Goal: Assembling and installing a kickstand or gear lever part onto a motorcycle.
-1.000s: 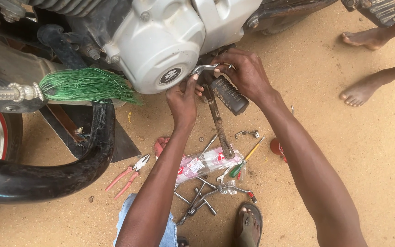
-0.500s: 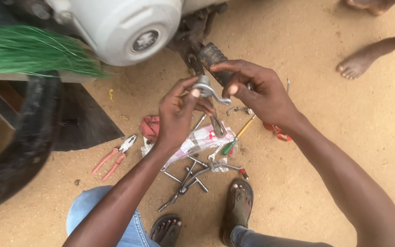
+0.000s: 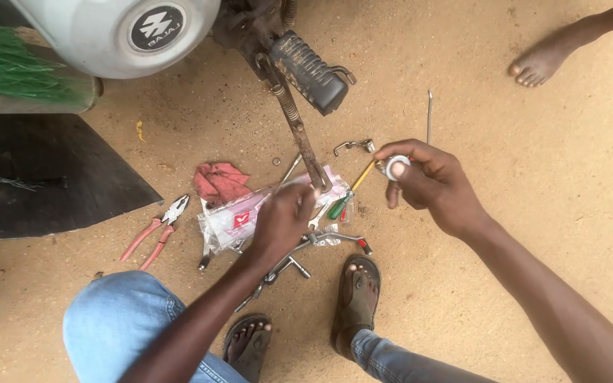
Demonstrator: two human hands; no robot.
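While your right hand (image 3: 431, 186) pinches a small round silvery part (image 3: 396, 167) between thumb and fingertips, you hold it above the sandy ground (image 3: 533, 177), just right of the tool pile. What kind of part it is cannot be told at this size. Your left hand (image 3: 283, 221) is lowered over the tools with its fingers curled down; it seems to touch the clear plastic bag (image 3: 239, 216), but you cannot tell whether it grips anything beneath.

That bag lies flat on the ground, with a red mark on its face and some pale contents that stay unclear. Partly on it and beside it rest a green-handled screwdriver (image 3: 340, 206) with a yellow shaft, a few spanners (image 3: 289, 266) and a small bent metal piece (image 3: 352, 146). A red rag (image 3: 220, 181) sits crumpled just left of the bag, and red-handled pliers (image 3: 157, 230) lie further left, apart from the rest. A thin metal rod (image 3: 429, 113) lies alone to the upper right.

Above the pile, the motorcycle's side stand (image 3: 299, 135) slants down to touch the bag, under the ribbed black footrest (image 3: 310, 71) and the silver engine cover (image 3: 118, 35). Your sandalled feet (image 3: 355, 298) are planted below the tools, and another person's bare foot (image 3: 544, 60) shows at top right.
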